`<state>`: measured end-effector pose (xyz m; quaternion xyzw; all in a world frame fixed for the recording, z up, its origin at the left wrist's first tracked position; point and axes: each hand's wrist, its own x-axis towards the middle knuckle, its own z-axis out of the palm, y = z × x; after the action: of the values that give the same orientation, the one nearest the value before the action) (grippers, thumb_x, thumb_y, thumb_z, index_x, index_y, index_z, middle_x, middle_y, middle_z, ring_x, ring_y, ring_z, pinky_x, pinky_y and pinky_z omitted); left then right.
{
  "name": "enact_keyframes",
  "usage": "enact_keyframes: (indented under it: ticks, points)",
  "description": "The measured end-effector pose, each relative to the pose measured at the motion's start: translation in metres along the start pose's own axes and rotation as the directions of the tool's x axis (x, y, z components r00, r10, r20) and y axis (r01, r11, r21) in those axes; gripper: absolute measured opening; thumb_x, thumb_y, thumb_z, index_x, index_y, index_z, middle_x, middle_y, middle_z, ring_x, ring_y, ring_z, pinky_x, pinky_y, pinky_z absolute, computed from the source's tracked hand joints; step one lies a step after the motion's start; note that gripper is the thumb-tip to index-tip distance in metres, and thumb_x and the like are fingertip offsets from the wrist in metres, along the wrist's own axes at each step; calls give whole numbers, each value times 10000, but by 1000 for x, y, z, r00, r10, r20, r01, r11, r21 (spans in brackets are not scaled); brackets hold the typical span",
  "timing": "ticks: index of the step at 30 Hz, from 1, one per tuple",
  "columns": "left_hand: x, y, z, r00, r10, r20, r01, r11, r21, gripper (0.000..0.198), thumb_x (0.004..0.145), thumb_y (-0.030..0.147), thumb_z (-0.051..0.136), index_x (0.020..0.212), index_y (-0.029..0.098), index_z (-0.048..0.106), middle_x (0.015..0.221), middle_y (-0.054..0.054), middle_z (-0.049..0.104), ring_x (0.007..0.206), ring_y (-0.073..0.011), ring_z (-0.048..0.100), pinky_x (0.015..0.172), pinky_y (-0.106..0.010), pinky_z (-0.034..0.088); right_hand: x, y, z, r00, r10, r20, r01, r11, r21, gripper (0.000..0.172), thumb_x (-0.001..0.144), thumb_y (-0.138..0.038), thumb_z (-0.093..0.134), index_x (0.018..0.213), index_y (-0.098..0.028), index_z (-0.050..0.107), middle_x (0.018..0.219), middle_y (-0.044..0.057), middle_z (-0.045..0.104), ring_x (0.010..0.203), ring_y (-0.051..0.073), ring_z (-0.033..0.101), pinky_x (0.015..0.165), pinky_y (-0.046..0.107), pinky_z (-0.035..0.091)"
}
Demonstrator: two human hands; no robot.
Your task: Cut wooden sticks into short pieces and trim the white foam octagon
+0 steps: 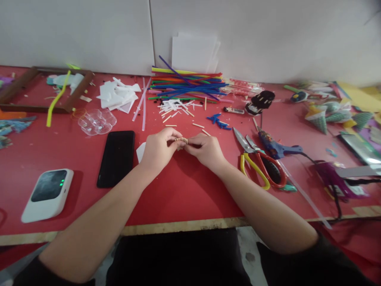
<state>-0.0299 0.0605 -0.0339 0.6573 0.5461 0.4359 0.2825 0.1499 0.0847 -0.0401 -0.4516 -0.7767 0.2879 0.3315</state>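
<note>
My left hand (157, 149) and my right hand (205, 149) meet at the middle of the red table (184, 194). Both pinch a small bundle of short wooden sticks (181, 140) held between the fingertips, just above the tabletop. A small white piece (141, 152) lies under my left hand. Loose short wooden sticks (199, 125) lie just beyond the hands.
A black phone (116, 157) and a white power bank (48, 194) lie left. Scissors (256, 163) and a blue glue gun (278, 147) lie right. Coloured straws (186, 84), white foam scraps (117, 94), a clear plastic tray (97, 121) and a wooden frame (38, 89) sit farther back.
</note>
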Motion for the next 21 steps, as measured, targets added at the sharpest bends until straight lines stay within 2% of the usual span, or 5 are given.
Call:
enact_keyframes:
  ticks: [6,12,17,21]
  points:
    - [-1,0,0,1000,8,-3,-8,1000,8,129,819,155,759,887,222,673,810,6,792,789,-174,772,701,-244,596,1,1,0,1000,2,-2,-2,1000,0,145,849,-276,700,752,-241,801,677,-2,713,676,142,587,658,259,435]
    - [-1,-1,1,1000,-1,-9,1,1000,0,119,818,172,759,886,227,677,820,0,795,805,-185,774,712,-264,595,0,-1,2,999,30,-18,-31,998,-49,142,830,-249,682,757,-236,803,630,-17,677,612,121,560,591,249,383]
    - [-1,-2,1,1000,2,-6,-2,1000,-29,101,830,193,747,886,229,672,814,1,797,779,-184,776,687,-261,602,-2,-3,4,998,48,-30,-49,998,-37,143,817,-239,670,778,-240,808,661,-18,698,625,126,579,607,249,396]
    - [-2,-3,1,1000,9,-19,-9,1000,-11,110,831,189,743,919,223,686,835,-10,802,797,-191,778,728,-277,614,-2,-4,3,997,68,-24,-68,997,-20,147,811,-233,669,787,-237,814,665,-16,708,619,126,583,608,248,402]
